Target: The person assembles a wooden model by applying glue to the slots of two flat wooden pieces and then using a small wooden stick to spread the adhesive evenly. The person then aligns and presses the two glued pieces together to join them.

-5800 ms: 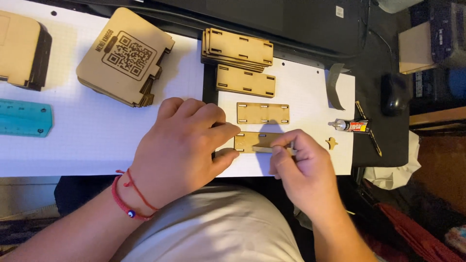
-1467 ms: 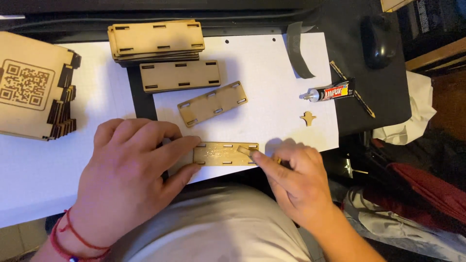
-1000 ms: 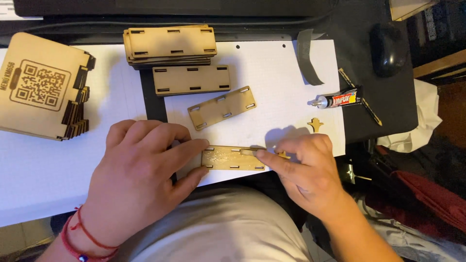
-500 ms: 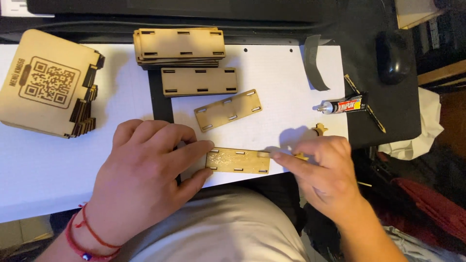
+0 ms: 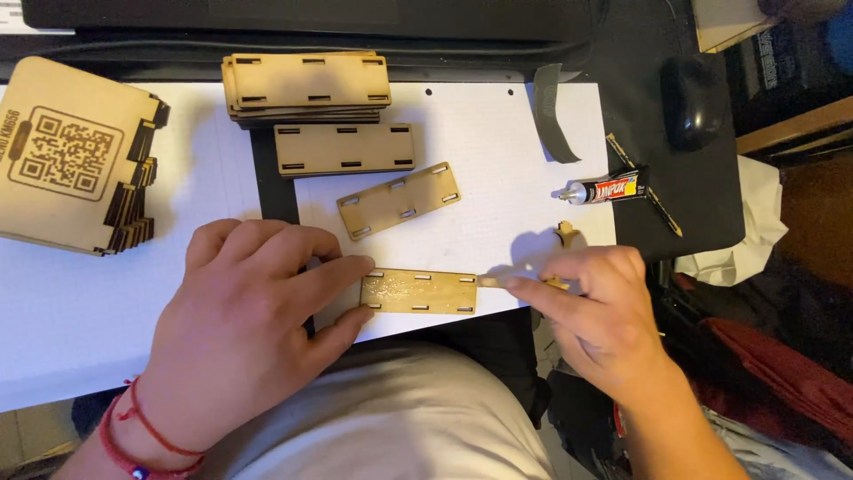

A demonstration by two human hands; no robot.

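Right hand [image 5: 604,320]: thumb and forefinger pinched shut on a thin wooden stick [image 5: 508,282], its tip touching the right end of the slotted wooden strip [image 5: 418,292]. Left hand [image 5: 244,329]: fingers spread flat, nothing gripped, forefinger tip and thumb pressing the strip's left end to pin it on the white paper sheet [image 5: 462,231] near the desk's front edge. The strip's top face looks shiny and speckled, likely wet glue. Risks, my read: the pin is at one end only, so a sideways push from the stick could pivot the strip and smear glue onto the paper, and then it bonds there. The left fingertips sit right at the glued zone, so skin contact and a stuck finger are likely if they creep inward. Glue in the slots would block tabs later. The strip lies close to the desk edge above the lap, so a slip drops it glue-side onto clothing. Further out: a loose slotted strip [image 5: 399,199] lies at an angle just above, another flat one [image 5: 343,149] and a stack of panels [image 5: 306,84] behind it, all within sleeve range. The glue tube [image 5: 604,189] lies on its side on the dark mat at right, cap state unclear; an ooze is possible. A small wooden piece [image 5: 565,234] near the right knuckles could get knocked off. The assembled wooden box [image 5: 75,164] at far left is well apart.
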